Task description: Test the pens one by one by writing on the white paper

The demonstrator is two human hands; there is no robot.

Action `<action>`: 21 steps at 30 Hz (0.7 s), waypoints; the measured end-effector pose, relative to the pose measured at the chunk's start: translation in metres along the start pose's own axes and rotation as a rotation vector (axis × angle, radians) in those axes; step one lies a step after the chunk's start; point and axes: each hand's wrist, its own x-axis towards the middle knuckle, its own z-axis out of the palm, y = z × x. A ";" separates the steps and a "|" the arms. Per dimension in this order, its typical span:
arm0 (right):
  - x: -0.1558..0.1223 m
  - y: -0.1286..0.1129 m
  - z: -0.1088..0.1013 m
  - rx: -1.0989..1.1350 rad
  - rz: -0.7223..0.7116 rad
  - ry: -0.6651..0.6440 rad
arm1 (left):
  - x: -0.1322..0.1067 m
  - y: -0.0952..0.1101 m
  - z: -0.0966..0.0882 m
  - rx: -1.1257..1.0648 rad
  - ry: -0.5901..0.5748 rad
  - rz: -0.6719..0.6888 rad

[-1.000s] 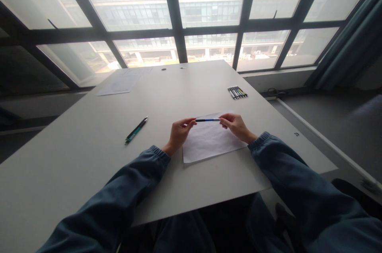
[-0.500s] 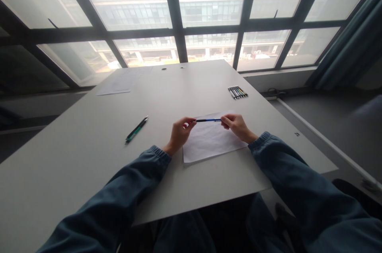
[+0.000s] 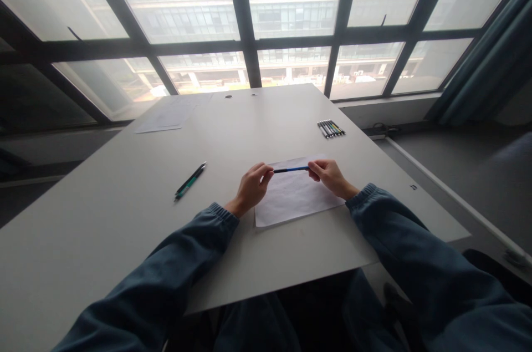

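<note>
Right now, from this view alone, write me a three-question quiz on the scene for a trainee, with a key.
1. True or false: the left hand pinches the black end of the blue-and-black pen, and the right hand holds the other end.

2. Where does the row of pens lie?
A) To the left of the left hand
B) Farther from the person than the right hand
C) Between the two hands

3. Short answer: in this view, what flat thing on the table does the held pen overlap?

Key: 1. True. 2. B. 3. A sheet of white paper.
</note>
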 end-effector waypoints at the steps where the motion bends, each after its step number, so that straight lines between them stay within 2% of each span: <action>1: 0.000 0.000 0.000 0.002 0.002 -0.005 | 0.000 0.001 0.000 -0.005 -0.002 0.000; 13: -0.001 -0.005 0.003 0.057 0.005 0.021 | -0.001 -0.002 0.001 -0.112 -0.022 -0.067; 17: -0.001 -0.009 0.003 0.042 0.014 0.085 | 0.001 -0.003 0.003 -0.155 0.050 -0.079; 21: -0.002 -0.010 0.004 0.024 0.018 0.108 | 0.002 -0.002 0.005 -0.127 0.107 -0.032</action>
